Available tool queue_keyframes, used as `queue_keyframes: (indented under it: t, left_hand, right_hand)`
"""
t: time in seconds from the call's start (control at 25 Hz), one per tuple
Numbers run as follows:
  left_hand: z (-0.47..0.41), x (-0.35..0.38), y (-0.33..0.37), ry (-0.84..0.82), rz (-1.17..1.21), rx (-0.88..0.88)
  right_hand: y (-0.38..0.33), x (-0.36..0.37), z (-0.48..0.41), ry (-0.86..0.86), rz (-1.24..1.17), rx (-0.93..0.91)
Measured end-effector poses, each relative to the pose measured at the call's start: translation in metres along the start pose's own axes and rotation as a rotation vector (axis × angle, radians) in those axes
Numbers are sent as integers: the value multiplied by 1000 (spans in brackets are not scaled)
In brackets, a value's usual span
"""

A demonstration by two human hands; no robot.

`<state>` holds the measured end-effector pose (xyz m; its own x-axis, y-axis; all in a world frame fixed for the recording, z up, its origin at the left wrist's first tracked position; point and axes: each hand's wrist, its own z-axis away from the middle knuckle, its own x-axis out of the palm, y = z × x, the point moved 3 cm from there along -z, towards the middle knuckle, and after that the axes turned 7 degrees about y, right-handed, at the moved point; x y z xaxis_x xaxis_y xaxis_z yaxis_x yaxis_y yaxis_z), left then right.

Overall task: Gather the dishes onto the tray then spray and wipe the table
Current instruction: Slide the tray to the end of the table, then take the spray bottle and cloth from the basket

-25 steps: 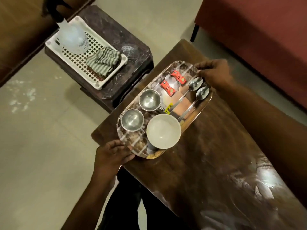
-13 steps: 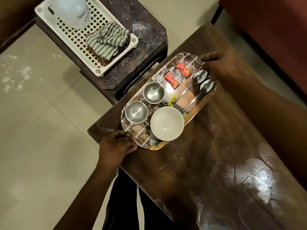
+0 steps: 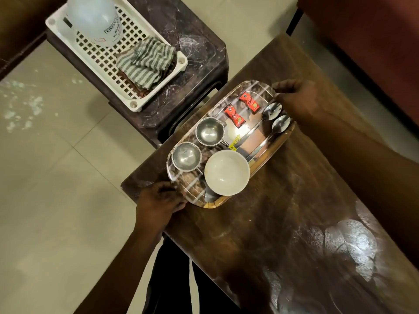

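An oval patterned tray (image 3: 258, 89) rests at the near-left corner of the dark wooden table (image 3: 283, 223). On it stand a white bowl (image 3: 226, 172), two steel cups (image 3: 209, 131) (image 3: 186, 156), two spoons (image 3: 271, 109) (image 3: 280, 123) and two red sachets (image 3: 234, 115) (image 3: 249, 102). My left hand (image 3: 158, 200) grips the tray's near end. My right hand (image 3: 294, 100) grips its far end. A clear spray bottle (image 3: 95, 19) and a striped cloth (image 3: 145, 62) lie in a white basket (image 3: 95, 55).
The basket sits on a dark plastic stool (image 3: 199, 55) just left of the table, close to the tray. A red sofa (image 3: 374, 37) runs along the far right. Pale tiled floor (image 3: 56, 200) lies to the left. My legs show below the table edge.
The view has shifted, so stool and basket appear nearer and higher in frame. Both hands keep their grip on the tray ends; the tray has barely moved on the table.
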<state>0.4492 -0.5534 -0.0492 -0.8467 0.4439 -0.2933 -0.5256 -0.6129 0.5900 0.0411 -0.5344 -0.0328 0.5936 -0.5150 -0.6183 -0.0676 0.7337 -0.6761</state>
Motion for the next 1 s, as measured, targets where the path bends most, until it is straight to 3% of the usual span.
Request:
queue_keyframes:
  t: [0.12, 0.2, 0.32, 0.6, 0.88, 1.0]
  left_hand:
    - [9, -18, 9, 27, 39, -85]
    - [23, -41, 22, 102, -88, -16]
    - [67, -79, 56, 165, -256, 131]
    - [159, -144, 109, 111, -270, 338]
    - [143, -240, 154, 48, -203, 391]
    - [114, -299, 174, 13, -215, 426]
  right_hand:
    - [-12, -13, 21, 69, -49, -35]
    - [-19, -27, 50, 118, -97, -68]
    - [-30, -32, 122, 46, -173, -65]
    - [-70, -20, 277, -72, -262, -11]
    - [-135, 20, 338, -66, -239, 61]
    - [-171, 40, 346, 39, -214, 119]
